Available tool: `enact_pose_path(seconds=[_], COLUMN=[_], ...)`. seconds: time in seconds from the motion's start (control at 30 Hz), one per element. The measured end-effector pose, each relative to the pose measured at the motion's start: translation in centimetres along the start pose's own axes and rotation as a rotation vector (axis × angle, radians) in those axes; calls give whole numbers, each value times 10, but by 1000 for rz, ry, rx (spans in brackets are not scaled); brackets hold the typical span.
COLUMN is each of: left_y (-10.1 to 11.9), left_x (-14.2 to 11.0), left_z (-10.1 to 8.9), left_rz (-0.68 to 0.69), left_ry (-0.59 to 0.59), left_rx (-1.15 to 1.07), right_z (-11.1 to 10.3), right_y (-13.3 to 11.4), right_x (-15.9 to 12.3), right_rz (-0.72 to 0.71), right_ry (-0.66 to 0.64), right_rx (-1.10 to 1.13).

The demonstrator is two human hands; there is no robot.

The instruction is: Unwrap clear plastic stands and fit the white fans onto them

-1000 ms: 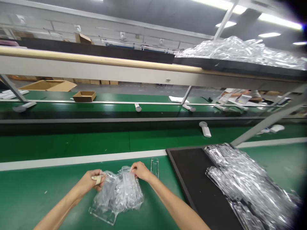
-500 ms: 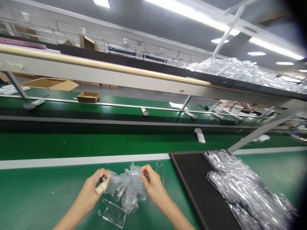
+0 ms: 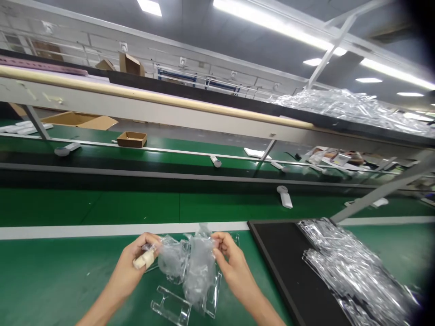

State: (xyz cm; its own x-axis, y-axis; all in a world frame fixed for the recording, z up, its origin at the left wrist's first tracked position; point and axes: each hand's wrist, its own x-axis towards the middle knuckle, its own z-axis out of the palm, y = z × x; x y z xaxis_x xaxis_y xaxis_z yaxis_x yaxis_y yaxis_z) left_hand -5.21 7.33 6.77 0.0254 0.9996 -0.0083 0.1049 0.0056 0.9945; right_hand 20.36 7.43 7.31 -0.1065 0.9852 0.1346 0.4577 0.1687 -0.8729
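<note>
Between my two hands is a crumpled clear plastic bag (image 3: 200,271), with clear plastic parts showing beneath it. My left hand (image 3: 137,260) is closed on the bag's left side; a small cream-coloured roll-like piece (image 3: 144,259) is also tucked in that palm. The fingers of my right hand (image 3: 231,256) pinch the bag's upper right edge. Just below the bag, a clear plastic frame (image 3: 171,304) lies on the green table (image 3: 68,280). Another clear piece (image 3: 215,294) shows at the bag's lower right, partly covered by it.
On the right, a black tray (image 3: 292,271) holds a heap of clear plastic parts (image 3: 353,267). Ahead runs a green conveyor (image 3: 129,206) carrying a white device (image 3: 284,197). An overhead shelf (image 3: 190,118) crosses the view, with more clear parts piled on its right end.
The bag has spread wider and hangs more upright between my hands. My right hand has shifted slightly right. More of a clear piece shows at the bag's lower right.
</note>
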Motion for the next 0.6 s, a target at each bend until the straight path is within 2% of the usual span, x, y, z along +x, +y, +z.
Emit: enact_pose_path(seconds=[0.13,0.27,0.43,0.6], left_y=[9,3,-4,-8], left_x=[2,0,-1,-8], left_z=[-9,-20,-32,-37], left_rz=[-19,-79,-173,-157], left_ry=[-22,-108,-36,-37], left_rx=[-9,-40,-46,-53], right_z=[-1,-1,1,5], right_y=[-5,-6,0,8], right_x=[1,-1,-4,-6], right_rz=[-16,-47,-14,34], right_ry=[-11,-74,-97,-61], right_rx=[-10,-26,8,9])
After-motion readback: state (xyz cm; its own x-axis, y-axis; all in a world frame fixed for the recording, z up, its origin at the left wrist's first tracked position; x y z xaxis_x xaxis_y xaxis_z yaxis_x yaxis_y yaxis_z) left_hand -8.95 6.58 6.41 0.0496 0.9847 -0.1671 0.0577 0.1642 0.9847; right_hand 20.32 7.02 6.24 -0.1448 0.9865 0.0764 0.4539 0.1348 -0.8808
